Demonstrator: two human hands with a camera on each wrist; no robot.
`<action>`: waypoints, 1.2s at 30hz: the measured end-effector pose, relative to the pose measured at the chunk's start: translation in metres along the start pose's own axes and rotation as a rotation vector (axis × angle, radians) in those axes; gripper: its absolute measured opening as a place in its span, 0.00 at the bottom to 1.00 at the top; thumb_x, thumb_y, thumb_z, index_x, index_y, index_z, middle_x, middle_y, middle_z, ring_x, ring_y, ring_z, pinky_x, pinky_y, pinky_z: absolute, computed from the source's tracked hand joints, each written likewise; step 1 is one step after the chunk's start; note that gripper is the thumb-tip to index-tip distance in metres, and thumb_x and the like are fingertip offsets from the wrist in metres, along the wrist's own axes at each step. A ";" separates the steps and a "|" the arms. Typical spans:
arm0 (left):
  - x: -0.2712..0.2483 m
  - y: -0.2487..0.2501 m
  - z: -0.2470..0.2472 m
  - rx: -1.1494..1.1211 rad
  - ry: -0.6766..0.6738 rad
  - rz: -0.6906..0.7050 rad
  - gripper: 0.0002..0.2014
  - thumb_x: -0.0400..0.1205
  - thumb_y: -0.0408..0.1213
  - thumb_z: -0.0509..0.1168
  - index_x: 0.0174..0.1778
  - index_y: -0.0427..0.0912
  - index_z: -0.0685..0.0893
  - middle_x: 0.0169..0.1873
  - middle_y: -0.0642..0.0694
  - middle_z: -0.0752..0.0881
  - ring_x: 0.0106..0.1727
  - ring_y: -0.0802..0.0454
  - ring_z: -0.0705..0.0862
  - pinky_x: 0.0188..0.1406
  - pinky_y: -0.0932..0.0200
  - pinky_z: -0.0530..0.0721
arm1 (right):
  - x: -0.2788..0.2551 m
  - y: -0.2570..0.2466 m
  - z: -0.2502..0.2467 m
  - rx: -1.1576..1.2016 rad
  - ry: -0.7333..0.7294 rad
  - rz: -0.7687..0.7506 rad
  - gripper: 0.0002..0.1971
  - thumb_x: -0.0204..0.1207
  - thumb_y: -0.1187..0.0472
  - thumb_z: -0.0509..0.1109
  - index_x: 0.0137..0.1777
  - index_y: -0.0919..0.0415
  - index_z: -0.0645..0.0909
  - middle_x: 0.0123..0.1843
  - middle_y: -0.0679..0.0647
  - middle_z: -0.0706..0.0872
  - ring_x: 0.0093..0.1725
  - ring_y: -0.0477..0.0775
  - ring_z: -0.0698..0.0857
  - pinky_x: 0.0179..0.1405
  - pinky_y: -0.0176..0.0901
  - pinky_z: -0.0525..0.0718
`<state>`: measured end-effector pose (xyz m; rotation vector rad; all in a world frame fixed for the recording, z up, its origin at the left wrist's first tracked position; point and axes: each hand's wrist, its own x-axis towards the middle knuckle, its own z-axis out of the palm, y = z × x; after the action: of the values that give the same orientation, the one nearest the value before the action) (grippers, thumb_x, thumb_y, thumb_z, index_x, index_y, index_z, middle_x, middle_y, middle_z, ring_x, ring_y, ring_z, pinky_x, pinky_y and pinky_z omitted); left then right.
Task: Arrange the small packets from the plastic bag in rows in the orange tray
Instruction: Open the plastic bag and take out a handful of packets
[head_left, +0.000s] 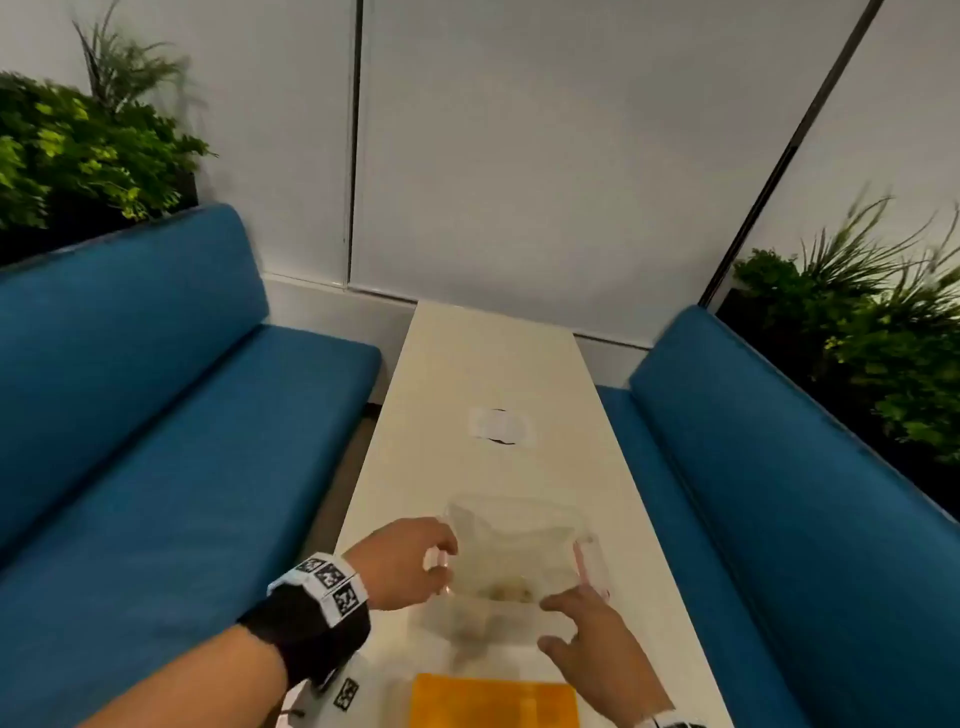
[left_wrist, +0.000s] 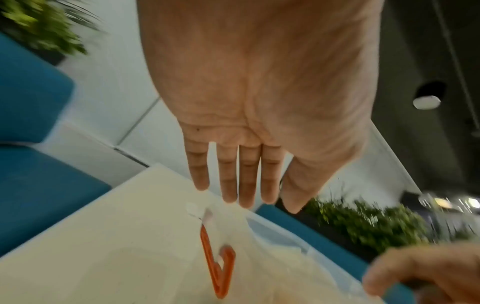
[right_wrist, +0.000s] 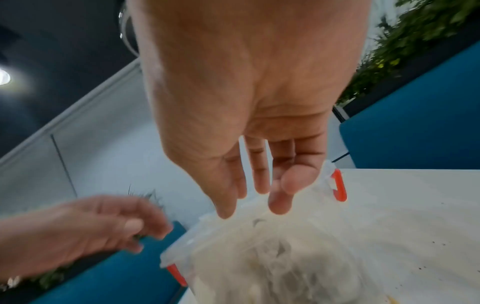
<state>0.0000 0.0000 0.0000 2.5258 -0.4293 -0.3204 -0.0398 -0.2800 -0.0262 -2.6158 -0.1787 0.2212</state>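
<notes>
A clear plastic bag (head_left: 519, 551) with a red zip seal (left_wrist: 215, 265) lies on the white table (head_left: 488, 364), with small pale packets (head_left: 506, 591) dimly visible inside. My left hand (head_left: 441, 564) hovers at the bag's left edge; in the left wrist view its fingers (left_wrist: 249, 185) are straight and hold nothing. My right hand (head_left: 566, 618) is at the bag's near right side, and its fingertips (right_wrist: 278, 205) touch the bag's open rim (right_wrist: 233, 224). The orange tray (head_left: 493, 701) sits at the near edge, just below the bag.
Blue padded benches (head_left: 156, 415) (head_left: 779, 493) run along both sides of the narrow table. Green plants (head_left: 78, 145) (head_left: 872, 332) stand behind them. A white round patch (head_left: 498, 426) marks the table's middle, and a square printed tag (head_left: 346, 693) lies left of the tray.
</notes>
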 end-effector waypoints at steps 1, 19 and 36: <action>0.014 0.006 0.009 0.059 -0.039 0.015 0.19 0.85 0.51 0.65 0.72 0.56 0.78 0.72 0.59 0.79 0.71 0.55 0.79 0.72 0.58 0.75 | 0.003 -0.002 0.003 -0.049 -0.020 -0.015 0.16 0.78 0.49 0.74 0.64 0.38 0.81 0.63 0.34 0.75 0.44 0.31 0.79 0.57 0.27 0.77; 0.107 0.046 0.053 0.407 -0.139 -0.045 0.13 0.85 0.31 0.61 0.61 0.37 0.88 0.61 0.38 0.87 0.60 0.37 0.87 0.56 0.51 0.82 | 0.025 0.005 0.028 -0.218 0.089 0.016 0.12 0.85 0.51 0.62 0.63 0.46 0.85 0.62 0.41 0.79 0.52 0.47 0.87 0.48 0.37 0.82; -0.004 -0.036 -0.026 0.333 0.215 -0.160 0.10 0.83 0.32 0.57 0.47 0.44 0.84 0.45 0.54 0.76 0.47 0.51 0.80 0.40 0.58 0.69 | 0.079 0.071 -0.031 -0.162 0.137 0.155 0.04 0.81 0.58 0.72 0.53 0.50 0.86 0.67 0.50 0.81 0.51 0.50 0.86 0.52 0.44 0.79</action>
<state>0.0129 0.0424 0.0021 2.8890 -0.2096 -0.0343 0.0495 -0.3428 -0.0447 -2.7966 0.0558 0.0830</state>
